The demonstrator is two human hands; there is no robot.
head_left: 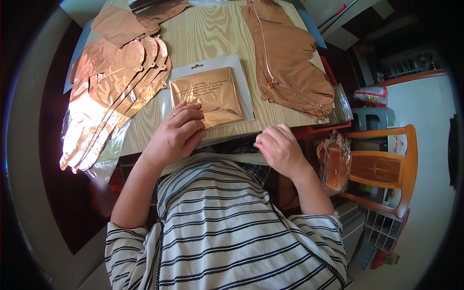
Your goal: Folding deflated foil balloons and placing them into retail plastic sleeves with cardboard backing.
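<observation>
A flat clear package with a hang hole lies near the table's front edge, a folded copper-coloured foil balloon inside it. My left hand is at its lower left corner, bent fingers pressing on top and the thumb low by the edge. My right hand is closed just off the front edge, right of the package; whatever its fingers hold, if anything, is hidden. Left of the package, several flat foil balloons lie fanned over one another. More flat foil balloons are stacked on the right.
The wood-grain table has further foil sheets at its far left. Clear plastic wrap hangs over the near left edge. A wooden chair stands at the right, beside a clear bag of orange-brown items.
</observation>
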